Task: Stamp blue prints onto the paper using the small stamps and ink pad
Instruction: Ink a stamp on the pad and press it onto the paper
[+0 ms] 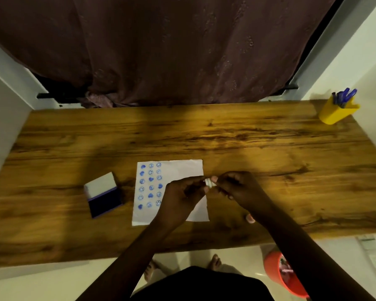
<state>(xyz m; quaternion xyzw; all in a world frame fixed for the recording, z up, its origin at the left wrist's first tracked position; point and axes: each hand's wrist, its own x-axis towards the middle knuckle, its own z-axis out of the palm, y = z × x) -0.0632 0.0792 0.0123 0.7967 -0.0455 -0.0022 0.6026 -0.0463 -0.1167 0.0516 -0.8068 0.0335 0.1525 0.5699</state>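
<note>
A white sheet of paper (pixel 183 169) lies on the wooden table (pixel 204 135), with three columns of blue heart and smiley prints down its left side. My left hand (pixel 181 193) and my right hand (pixel 237 187) meet over the paper's right edge and both pinch a small white stamp (pixel 207 183) between their fingertips. The open ink pad (pixel 103 196) sits left of the paper, its white lid tipped back and its dark blue pad facing up. A small pale object (pixel 250 218) peeks out beside my right wrist.
A yellow holder with blue pens (pixel 336 111) stands at the table's far right corner. A dark curtain (pixel 182 51) hangs behind the table. An orange bin (pixel 280 272) sits on the floor at the right, under the table's near edge.
</note>
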